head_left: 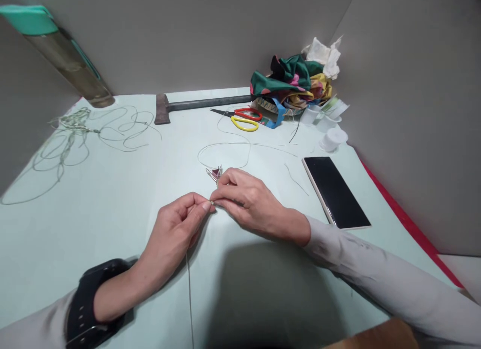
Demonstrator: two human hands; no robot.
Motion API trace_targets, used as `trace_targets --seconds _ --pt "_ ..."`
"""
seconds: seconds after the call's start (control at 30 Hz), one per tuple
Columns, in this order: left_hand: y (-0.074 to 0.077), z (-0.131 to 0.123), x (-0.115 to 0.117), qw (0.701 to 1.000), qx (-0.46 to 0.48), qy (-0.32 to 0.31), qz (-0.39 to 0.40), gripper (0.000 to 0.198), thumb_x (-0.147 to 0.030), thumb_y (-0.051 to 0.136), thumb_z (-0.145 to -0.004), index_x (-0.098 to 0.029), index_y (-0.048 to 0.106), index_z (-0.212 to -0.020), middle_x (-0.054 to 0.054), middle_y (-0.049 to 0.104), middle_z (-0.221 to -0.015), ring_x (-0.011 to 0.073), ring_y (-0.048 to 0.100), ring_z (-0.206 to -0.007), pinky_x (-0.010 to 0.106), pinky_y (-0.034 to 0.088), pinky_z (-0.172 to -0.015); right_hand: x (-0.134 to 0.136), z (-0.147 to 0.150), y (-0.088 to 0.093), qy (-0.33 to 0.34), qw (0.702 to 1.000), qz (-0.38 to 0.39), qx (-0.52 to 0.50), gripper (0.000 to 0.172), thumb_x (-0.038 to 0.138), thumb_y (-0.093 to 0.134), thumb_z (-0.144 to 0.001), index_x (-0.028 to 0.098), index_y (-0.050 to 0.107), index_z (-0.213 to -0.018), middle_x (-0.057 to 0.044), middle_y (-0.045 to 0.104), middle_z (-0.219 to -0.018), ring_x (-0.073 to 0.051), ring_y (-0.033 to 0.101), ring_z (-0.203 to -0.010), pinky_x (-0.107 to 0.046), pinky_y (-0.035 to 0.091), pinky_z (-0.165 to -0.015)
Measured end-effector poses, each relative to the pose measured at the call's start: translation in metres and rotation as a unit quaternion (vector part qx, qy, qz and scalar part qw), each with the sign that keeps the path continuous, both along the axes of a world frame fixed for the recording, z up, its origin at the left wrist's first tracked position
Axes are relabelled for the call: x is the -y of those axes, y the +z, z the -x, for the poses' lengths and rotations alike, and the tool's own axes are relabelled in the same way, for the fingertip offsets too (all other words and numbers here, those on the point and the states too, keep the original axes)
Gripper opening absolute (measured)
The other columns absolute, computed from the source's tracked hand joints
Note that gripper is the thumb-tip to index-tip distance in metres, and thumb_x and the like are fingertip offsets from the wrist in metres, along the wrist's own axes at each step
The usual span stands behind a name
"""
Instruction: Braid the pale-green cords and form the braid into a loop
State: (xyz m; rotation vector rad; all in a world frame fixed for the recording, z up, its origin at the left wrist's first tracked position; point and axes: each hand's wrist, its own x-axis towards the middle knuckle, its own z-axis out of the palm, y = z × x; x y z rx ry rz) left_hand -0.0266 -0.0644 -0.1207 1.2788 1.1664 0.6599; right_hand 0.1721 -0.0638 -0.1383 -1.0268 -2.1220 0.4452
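My left hand (pixel 178 221) and my right hand (pixel 251 201) meet tip to tip over the middle of the table, both closed in a pinch on a thin cord. One length of the cord (pixel 190 294) runs down from under my left hand towards the front edge. The small bit between the fingertips is mostly hidden. Just beyond my right fingers lies a small shiny metal piece with a dark red part (pixel 215 173), partly covered by them. Behind it a thin line of cord (pixel 225 143) curves in loops on the table.
A tangle of cord (pixel 71 133) and a bottle (pixel 71 63) are at the left. Along the back lie a hammer (pixel 162 108), scissors (pixel 244 119) and bunched coloured cloth (pixel 296 78). White spools (pixel 333 138) and a phone (pixel 335 191) are at the right.
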Motion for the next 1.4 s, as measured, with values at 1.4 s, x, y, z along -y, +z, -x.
trace_targets --seconds 1.4 --pt "0.001 0.0 -0.001 1.0 0.004 0.004 0.011 0.03 -0.046 0.074 -0.085 -0.019 0.062 -0.078 -0.009 0.033 -0.05 0.0073 0.026 -0.046 0.022 0.02 -0.044 0.075 -0.042 0.066 -0.084 0.965 0.248 -0.015 0.012 0.01 0.062 -0.081 0.019 0.067 -0.076 -0.002 0.065 -0.088 -0.012 0.054 -0.071 -0.025 0.043 -0.063"
